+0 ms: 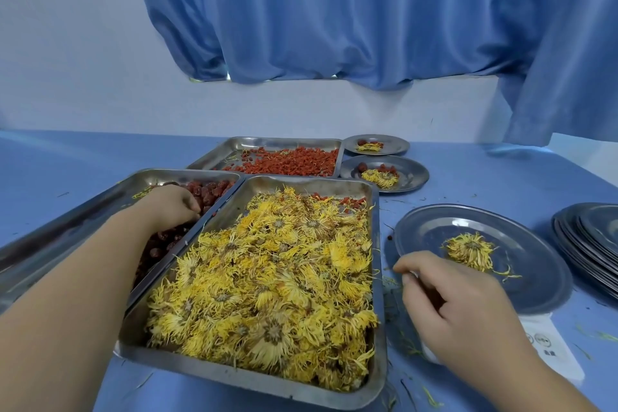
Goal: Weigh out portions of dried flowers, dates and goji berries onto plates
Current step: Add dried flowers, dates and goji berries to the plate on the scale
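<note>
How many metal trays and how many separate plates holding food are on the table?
Trays: 3 (flower tray, date tray, goji tray)
Plates holding food: 3 (near plate, middle plate, far plate)
Total: 6

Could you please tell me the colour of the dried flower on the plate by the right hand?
The dried flower is yellow with a brownish centre; head view.

Single wide-angle head-worn view from the near edge of the counter (100,157), looking forward and down, close over the tray of dried flowers (234,381), left hand (174,206) and right hand (444,294) entering from below; far edge, wall (67,43) and blue curtain (334,27) beyond
</note>
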### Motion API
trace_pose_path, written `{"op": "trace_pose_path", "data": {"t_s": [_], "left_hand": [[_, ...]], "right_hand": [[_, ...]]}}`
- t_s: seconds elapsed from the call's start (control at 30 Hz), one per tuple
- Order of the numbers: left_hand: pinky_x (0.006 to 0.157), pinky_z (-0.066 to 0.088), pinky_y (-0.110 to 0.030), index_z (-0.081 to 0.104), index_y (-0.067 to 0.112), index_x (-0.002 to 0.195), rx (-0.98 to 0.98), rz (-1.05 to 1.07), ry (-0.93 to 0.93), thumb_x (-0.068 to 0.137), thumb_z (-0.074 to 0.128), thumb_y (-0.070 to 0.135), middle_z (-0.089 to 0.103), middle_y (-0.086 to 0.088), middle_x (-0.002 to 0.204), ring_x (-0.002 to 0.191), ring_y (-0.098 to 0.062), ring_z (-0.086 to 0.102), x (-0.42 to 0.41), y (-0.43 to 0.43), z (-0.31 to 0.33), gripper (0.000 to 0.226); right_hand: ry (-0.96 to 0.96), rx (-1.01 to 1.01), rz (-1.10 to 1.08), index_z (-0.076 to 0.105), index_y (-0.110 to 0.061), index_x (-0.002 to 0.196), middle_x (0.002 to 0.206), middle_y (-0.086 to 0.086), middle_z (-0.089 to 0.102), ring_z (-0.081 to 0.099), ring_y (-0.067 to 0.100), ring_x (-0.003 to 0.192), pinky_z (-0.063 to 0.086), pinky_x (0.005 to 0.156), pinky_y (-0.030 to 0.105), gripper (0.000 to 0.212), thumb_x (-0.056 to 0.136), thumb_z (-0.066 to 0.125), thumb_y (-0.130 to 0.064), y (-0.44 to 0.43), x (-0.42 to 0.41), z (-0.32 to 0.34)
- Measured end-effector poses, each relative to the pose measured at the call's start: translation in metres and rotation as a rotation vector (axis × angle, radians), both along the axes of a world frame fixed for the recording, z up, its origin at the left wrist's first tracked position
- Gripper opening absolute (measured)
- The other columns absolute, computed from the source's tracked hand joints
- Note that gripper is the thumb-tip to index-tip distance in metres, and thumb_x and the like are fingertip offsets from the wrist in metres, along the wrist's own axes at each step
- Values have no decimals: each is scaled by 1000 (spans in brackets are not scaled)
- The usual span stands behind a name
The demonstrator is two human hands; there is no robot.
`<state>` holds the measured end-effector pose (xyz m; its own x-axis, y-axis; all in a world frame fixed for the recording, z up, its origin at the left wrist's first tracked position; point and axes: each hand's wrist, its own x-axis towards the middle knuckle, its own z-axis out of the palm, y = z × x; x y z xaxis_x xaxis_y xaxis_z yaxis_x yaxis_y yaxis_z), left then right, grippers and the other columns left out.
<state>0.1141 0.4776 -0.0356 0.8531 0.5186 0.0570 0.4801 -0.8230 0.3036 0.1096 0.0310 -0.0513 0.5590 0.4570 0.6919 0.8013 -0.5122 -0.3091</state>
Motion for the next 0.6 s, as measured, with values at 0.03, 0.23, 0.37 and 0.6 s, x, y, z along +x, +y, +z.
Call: {"op": "trace_pose_path", "data": {"t_s": [0.03, 0.23, 0.37, 0.6], "left_hand": [[78, 43, -29, 66, 21, 80, -17, 12, -55, 86, 69, 18, 67, 4, 93, 84, -12, 59, -3, -1, -1, 7], [56, 37, -26, 66, 26, 98, -264, -1, -420, 93, 58, 30, 63, 4, 76, 58, -9, 51, -13, -33, 26, 9], [43, 37, -14, 64, 34, 101, -409, -138, -541, 98, 52, 29, 63, 21, 55, 40, 6, 49, -10, -92, 54, 14], [63, 53, -13, 66, 32, 108, -530, -485, -392, 97, 55, 22, 74, 14, 81, 74, -4, 70, 14, -205, 73, 19]], "right_hand": [[6, 8, -7, 64, -25, 84, 53, -19, 47, 48, 4, 50, 44, 45, 24, 14, 83, 51, -24, -1, 0, 1], [51, 140, -32, 63, -25, 80, 48, -16, 44, 50, 7, 55, 39, 51, 23, 12, 80, 57, -15, -8, 4, 4], [187, 325, -51, 62, -32, 76, 54, -4, 50, 46, 8, 50, 36, 48, 17, 26, 82, 61, -7, -16, 10, 7], [448, 733, -116, 65, -33, 77, 56, 9, 45, 39, 6, 46, 35, 45, 13, 24, 86, 57, -11, -44, 32, 14]]}}
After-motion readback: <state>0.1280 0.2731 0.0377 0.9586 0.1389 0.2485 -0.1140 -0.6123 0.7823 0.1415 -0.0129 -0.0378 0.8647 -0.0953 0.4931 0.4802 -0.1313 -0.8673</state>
